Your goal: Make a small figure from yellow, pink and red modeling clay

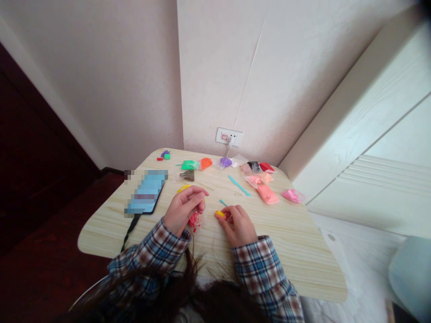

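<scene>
Between the thumb and fingertips of my right hand (239, 225) is a small yellow piece of modelling clay (220, 214), held just above the table. My left hand (183, 211) is closed, thumb against the fingers. A tiny yellowish bit seems to show at its fingertips, too small to make out. A yellow clay packet (183, 188) lies behind the left hand, partly covered by it. Under that hand's near side rests a clear bag with red-pink clay (194, 220). The tip of a short teal tool (222, 202) pokes out beyond my right fingers.
A phone (148, 193) with a cable lies on the left of the table (296, 255). Along the back are green (189, 165), orange (205, 163) and purple (225, 162) clay bags. Several more are at right, near a teal knife-like tool (239, 185). Small clay shapes (165, 155) sit back left.
</scene>
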`<state>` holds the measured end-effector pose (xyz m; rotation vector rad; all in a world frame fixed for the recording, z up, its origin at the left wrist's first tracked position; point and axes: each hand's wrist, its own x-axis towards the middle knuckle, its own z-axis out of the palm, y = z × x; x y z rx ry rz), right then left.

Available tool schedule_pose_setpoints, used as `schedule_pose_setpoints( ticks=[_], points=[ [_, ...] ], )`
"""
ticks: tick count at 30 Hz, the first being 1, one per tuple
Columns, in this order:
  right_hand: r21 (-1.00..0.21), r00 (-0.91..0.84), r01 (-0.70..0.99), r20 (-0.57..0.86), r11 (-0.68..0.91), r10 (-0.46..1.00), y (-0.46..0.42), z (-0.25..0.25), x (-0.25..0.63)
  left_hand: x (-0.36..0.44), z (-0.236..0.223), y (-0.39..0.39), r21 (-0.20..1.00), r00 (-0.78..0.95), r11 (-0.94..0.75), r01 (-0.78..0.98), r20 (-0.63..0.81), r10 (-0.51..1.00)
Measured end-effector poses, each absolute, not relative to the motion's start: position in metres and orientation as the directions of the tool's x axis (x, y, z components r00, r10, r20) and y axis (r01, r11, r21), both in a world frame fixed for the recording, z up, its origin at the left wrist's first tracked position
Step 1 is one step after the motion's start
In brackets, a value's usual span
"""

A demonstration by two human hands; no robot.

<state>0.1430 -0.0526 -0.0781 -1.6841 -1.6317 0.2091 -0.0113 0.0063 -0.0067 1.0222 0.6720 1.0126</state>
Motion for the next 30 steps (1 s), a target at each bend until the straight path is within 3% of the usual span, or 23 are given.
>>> schedule_pose_setpoints(
  ticks=[5, 9, 13, 20, 30],
  points=[
    [-0.518, 0.157, 0.849, 0.437, 0.105, 0.886, -0.052, -0.078, 0.141, -0.012, -0.009, 0.007, 0.912, 0.372, 0.074, -0.404, 0.09, 0.924],
    [-0.587, 0.197, 0.795, 0.488, 0.152, 0.85, -0.055, -0.066, 0.139, -0.013, -0.012, 0.008, 0.932, 0.408, 0.074, -0.355, 0.083, 0.909],
    [-0.672, 0.212, 0.673, 0.575, 0.309, 0.79, -0.062, -0.045, 0.135, -0.014, -0.011, 0.008, 0.963, 0.451, 0.094, -0.252, 0.031, 0.892],
    [-0.625, 0.152, 0.628, 0.683, 0.464, 0.714, -0.067, -0.033, 0.131, -0.011, -0.004, 0.002, 0.99, 0.562, 0.098, -0.105, -0.022, 0.827],
    [-0.589, 0.085, 0.612, 0.712, 0.528, 0.697, -0.069, -0.032, 0.134, -0.011, -0.003, 0.001, 0.987, 0.665, 0.114, -0.111, -0.011, 0.747]
  ],
)
